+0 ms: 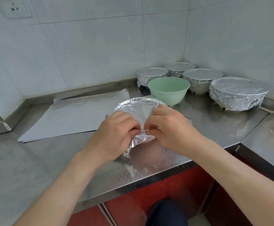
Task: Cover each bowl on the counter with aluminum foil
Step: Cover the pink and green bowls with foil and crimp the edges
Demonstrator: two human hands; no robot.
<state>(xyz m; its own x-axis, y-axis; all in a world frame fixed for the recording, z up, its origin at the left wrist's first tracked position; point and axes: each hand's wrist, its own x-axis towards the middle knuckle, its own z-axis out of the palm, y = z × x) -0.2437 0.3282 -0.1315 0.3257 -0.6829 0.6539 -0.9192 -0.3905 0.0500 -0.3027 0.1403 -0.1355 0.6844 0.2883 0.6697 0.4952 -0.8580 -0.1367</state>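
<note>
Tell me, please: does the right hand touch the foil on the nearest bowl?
Touching. In the head view the right hand pinches the crumpled edge of the foil at the near rim, beside the left hand.

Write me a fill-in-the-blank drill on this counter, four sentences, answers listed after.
1. The only uncovered bowl is ____ in colour.
2. ____ bowls at the back are already covered.
3. The left hand and right hand both pinch crinkled ____.
4. The spare sheets lie to the ____ of the left hand.
Missing: green; four; foil; left.
</note>
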